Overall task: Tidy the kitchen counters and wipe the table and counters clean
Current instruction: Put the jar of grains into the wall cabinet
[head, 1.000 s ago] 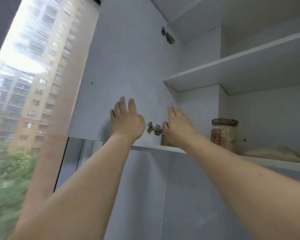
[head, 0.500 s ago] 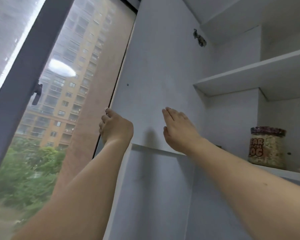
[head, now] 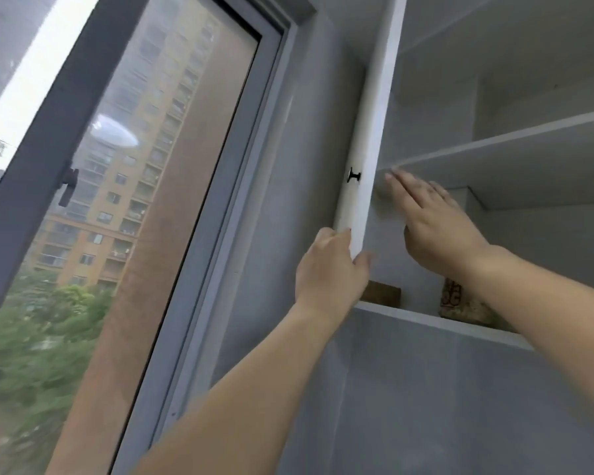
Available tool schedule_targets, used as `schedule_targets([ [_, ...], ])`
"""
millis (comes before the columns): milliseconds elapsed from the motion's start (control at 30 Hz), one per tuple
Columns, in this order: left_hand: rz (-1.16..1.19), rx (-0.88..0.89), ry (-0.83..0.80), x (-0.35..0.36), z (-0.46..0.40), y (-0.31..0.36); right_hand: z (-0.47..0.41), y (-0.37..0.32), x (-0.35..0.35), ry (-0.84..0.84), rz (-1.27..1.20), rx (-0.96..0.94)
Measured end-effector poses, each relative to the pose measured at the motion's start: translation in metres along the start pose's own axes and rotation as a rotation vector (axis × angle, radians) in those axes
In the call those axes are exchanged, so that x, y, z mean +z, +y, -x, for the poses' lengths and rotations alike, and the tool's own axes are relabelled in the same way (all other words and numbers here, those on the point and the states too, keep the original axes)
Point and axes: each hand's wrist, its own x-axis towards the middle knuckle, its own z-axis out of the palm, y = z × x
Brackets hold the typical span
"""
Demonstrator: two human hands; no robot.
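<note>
Left hand [head: 330,265]: raised at the bottom corner of the cabinet door [head: 367,138], fingers and thumb curled round its lower edge, gripping it.
Right hand [head: 432,224]: raised just right of the door, inside the cabinet opening, fingers straight and together, holding nothing; whether the fingertips touch the door's inner face cannot be told, as they are blurred.
Cabinet door: white, seen almost edge-on, standing out from the wall cabinet between the two hands.
Door knob [head: 354,175]: small and black, on the outer face of the door, above the left hand.
Bottom shelf [head: 426,318]: carries a brown block [head: 381,294] just behind the left hand, and a jar [head: 460,303] with printed lettering, partly hidden by the right forearm.
Upper shelf [head: 494,149]: white board running right from the door, above the right hand.
Window [head: 124,186]: grey frame left of the cabinet, with a dark latch [head: 67,186]; tall buildings and green trees show through the glass.
</note>
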Motion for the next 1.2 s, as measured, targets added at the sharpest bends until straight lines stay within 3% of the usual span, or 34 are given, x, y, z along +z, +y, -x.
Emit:
schedule_targets([
  [433,0.123,0.082,-0.242,0.146,0.028,0.064,0.060,0.094,-0.007,-0.360,0.443,0.089],
  [800,0.057,0.155,-0.264,0.221,0.037,0.059,0.079,0.133,0.034,-0.386,0.555,0.136],
  [1000,0.056,0.172,-0.158,0.237,0.042,0.055,0.080,0.141,0.038,-0.433,0.575,0.129],
  [1200,-0.029,0.198,-0.381,0.213,0.030,0.055,0.086,0.134,0.013,-0.507,0.599,0.150],
])
